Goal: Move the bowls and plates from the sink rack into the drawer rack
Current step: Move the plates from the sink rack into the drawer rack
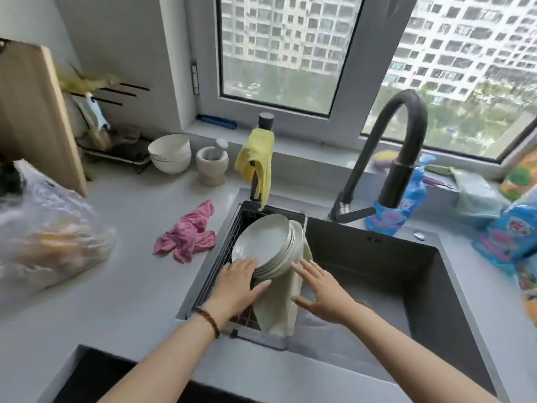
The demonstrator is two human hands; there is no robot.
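Note:
A tilted stack of several white plates leans in the wire sink rack at the left side of the dark sink. My left hand rests against the stack's lower left rim, fingers spread over the front plate's edge. My right hand hovers open just right of the stack, above a beige cloth draped over the rack's edge. Two white bowls stand nested on the counter at the back. The drawer rack is out of sight.
A black faucet arches over the sink. On the counter lie a pink rag, a mortar with pestle, a plastic bag and a cutting board. A yellow cloth hangs behind the rack. Blue detergent pouches sit right.

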